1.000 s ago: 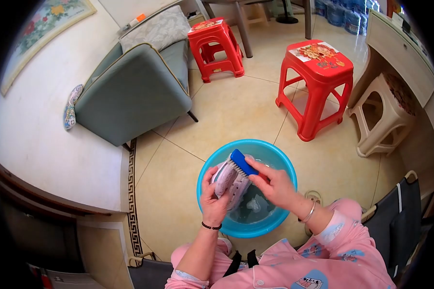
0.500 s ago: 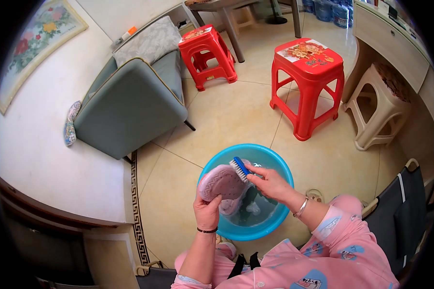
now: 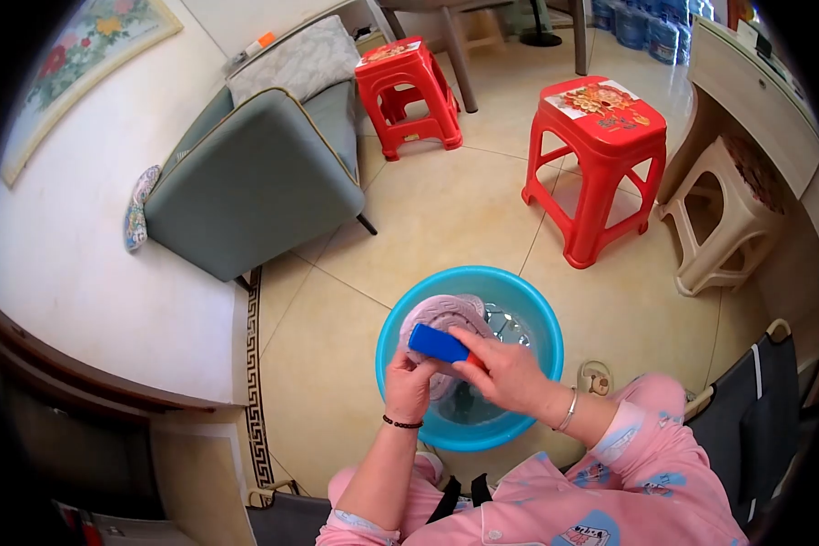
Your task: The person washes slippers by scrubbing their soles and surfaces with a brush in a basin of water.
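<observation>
Turquoise plastic makes up the basin (image 3: 548, 378) before us, and over its water we see a pink shoe (image 3: 446, 309), its textured face towards us. Our left hand (image 3: 408, 391) is clamped on the shoe's near edge, several fingers hidden behind it. Our right hand (image 3: 505, 371) is closed around a blue brush (image 3: 437, 344) with a bit of red at the grip; the brush lies across the shoe above the basin. Its bristles are out of sight beneath it, so we cannot tell whether they touch. Hands and shoe hide much of the water. Right of the basin, a cream slipper (image 3: 596, 378) with an animal face is partly visible. Beyond the basin stand 2 red stools (image 3: 601, 141); small marks on their flowered seats are unreadable to us. Farther beyond it, blue water bottles (image 3: 664, 41) are cut off by the top edge. On our pink top (image 3: 537, 510), nearest the basin's close side, the patch lettering is too small to read.
</observation>
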{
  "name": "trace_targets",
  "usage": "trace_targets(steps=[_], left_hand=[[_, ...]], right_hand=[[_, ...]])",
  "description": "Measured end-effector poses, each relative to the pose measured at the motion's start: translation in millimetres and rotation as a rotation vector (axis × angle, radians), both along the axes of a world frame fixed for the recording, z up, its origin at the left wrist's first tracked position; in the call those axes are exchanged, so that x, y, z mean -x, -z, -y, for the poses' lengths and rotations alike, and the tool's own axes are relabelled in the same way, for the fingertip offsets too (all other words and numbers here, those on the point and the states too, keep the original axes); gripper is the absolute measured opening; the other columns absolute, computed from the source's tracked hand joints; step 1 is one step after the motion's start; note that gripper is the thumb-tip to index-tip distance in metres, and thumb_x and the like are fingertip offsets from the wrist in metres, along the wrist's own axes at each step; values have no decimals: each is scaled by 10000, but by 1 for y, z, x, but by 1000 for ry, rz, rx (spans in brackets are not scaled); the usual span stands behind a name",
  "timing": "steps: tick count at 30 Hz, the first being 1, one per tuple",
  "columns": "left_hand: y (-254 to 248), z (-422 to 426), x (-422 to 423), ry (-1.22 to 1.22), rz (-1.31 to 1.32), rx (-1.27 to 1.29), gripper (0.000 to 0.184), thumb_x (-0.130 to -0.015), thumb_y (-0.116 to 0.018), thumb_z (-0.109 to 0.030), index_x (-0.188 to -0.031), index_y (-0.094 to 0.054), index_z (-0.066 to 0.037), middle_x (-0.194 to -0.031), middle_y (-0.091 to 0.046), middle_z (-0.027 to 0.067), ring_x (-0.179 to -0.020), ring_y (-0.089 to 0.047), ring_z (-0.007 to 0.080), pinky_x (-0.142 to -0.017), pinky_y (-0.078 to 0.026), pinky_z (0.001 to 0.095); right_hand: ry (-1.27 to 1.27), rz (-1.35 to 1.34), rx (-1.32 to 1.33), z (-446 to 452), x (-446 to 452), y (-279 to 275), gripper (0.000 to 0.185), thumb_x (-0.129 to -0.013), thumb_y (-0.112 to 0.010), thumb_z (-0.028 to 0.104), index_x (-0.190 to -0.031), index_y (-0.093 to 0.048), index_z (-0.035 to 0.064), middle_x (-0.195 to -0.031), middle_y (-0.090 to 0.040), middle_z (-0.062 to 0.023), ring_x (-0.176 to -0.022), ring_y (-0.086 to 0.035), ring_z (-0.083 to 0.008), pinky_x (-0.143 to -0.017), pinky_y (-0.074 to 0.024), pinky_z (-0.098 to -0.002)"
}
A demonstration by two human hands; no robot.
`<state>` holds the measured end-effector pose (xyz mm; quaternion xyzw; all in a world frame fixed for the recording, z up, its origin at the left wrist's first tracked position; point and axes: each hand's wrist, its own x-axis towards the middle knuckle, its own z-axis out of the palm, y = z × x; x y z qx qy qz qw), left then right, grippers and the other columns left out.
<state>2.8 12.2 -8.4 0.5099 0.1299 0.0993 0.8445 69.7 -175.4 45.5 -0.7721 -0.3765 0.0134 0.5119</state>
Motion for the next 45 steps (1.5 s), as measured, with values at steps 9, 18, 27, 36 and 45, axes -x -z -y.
trace_targets(steps=[9,18,27,36,45], left_hand=[[-12,11,-1,-64,-75,-237,393,-801,-667,33,-1190,-630,-6,-1312,-518,30,-1146,-540,147,-963,-453,296],[-15,17,1,-111,-141,-447,305,-773,-724,-38,-1077,-701,-38,-1335,-515,82,-1218,-506,191,-979,-448,311],[-19,21,1,-139,-117,-702,374,-742,-689,-33,-1116,-694,-48,-1312,-532,117,-1208,-520,244,-996,-442,346],[-16,19,-1,-171,-198,-669,390,-752,-702,-73,-1138,-668,-25,-1322,-530,114,-1166,-551,228,-982,-455,327],[0,11,-1,-137,-212,-611,386,-737,-700,-84,-1115,-676,-10,-1284,-560,124,-1155,-558,228,-972,-462,328]], right_hand=[[163,-58,132,0,-17,1,533,-906,-626,199,-1414,-465,186,-919,-671,-180,-774,-658,-360,-669,-517,-422],[145,-17,172,-2,-19,-1,499,-920,-611,190,-1403,-485,179,-959,-676,-175,-807,-663,-348,-679,-517,-410],[91,-30,213,-1,-11,-7,511,-913,-621,218,-1404,-485,185,-908,-669,-195,-770,-661,-354,-649,-510,-415],[-11,63,366,0,9,-13,499,-918,-616,248,-1399,-491,212,-833,-672,-157,-715,-649,-343,-616,-510,-418],[190,69,194,-13,-14,18,478,-931,-589,296,-1396,-488,249,-758,-665,-152,-647,-654,-356,-587,-516,-460]])
